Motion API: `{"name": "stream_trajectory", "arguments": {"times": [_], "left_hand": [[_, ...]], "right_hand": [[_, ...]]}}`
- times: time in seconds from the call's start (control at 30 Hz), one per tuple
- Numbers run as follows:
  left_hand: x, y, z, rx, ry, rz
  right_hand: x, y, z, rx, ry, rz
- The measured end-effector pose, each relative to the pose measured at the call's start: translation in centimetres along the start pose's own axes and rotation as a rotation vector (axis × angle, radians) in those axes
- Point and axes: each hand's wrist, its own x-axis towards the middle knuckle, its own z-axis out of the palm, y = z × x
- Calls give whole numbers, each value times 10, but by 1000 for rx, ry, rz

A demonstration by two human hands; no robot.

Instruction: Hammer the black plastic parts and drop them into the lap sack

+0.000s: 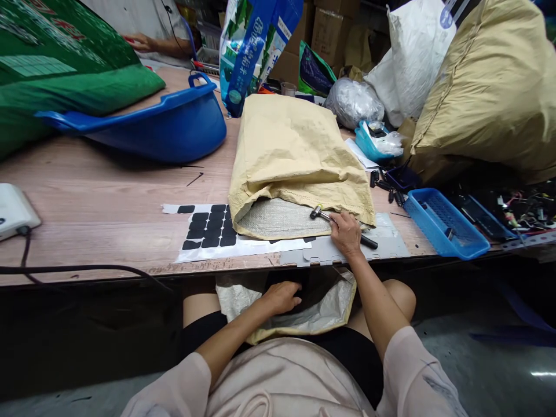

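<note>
At the mouth of the tan sack (299, 145), the right grip (346, 233) encloses a hammer (324, 215) mid-length.

From my end, the widest passage I see is the left stretch of the counter (108, 214), between the blue basin (174, 130) and the black cable (99, 268) near the front edge; the white box (17, 211) narrows it at the far left. Straight ahead of the right hand (346, 233), the tan sack (295, 139) blocks me, and the blue basket (447, 226) crowds the right side. Forward of the left hand (282, 297), the counter's edge stands in the way.
</note>
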Motion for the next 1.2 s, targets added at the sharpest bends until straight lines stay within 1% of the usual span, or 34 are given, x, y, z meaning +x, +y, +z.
{"name": "stream_trajectory", "arguments": {"times": [0.07, 0.13, 0.17, 0.2, 0.23, 0.27, 0.3, 0.33, 0.37, 0.4, 0.43, 0.47, 0.6, 0.7, 0.77, 0.83, 0.9, 0.93, 0.97, 1.0, 1.07, 1.13, 1.2], "left_hand": [[-15, 13, -25, -74, -88, 177], [-25, 22, -59, -240, -150, 358], [-26, 25, -79, -319, -147, 395], [-25, 26, -98, -351, -90, 394], [-22, 25, -116, -334, 34, 359], [-16, 24, -133, -273, 208, 287], [-8, 21, -148, -181, 387, 185], [1, 18, -160, -86, 535, 76], [11, 14, -170, 1, 633, -22], [20, 12, -177, 71, 686, -97], [29, 10, -182, 120, 703, -138], [37, 8, -185, 155, 699, -150], [60, 9, -191, 236, 685, -118], [72, 9, -199, 214, 732, -95], [77, 6, -208, 170, 783, -64], [79, 1, -217, 141, 821, -51], [77, -4, -226, 142, 842, -69], [76, -7, -229, 151, 842, -90], [75, -8, -231, 161, 836, -113], [74, -9, -233, 168, 826, -134], [76, -8, -234, 169, 812, -168], [83, -3, -236, 161, 798, -192], [95, 4, -239, 137, 750, -214]], "right_hand": [[-2, 0, -1, 26, 4, -32], [-3, 1, -2, 55, -9, -77], [-3, 1, -2, 69, -18, -100], [-3, 1, -2, 81, -27, -119], [-3, 1, -2, 90, -33, -131], [-3, 1, -2, 96, -37, -138], [-3, 0, -2, 99, -38, -138], [-2, 0, -2, 100, -39, -136], [-2, 0, -2, 99, -41, -132], [-2, 0, -3, 97, -45, -127], [-1, -1, -3, 92, -52, -122], [-1, -2, -4, 85, -62, -116], [-1, -6, -8, 58, -114, -98], [1, -10, -11, 39, -124, -63], [2, -13, -12, 3, -107, 34], [5, -16, -12, -52, -95, 215], [8, -18, -12, -117, -116, 416], [9, -19, -13, -149, -134, 488], [10, -20, -13, -177, -151, 529], [11, -22, -14, -198, -164, 543], [11, -23, -14, -218, -177, 523], [11, -24, -15, -221, -181, 502], [10, -24, -14, -221, -170, 488]]}}
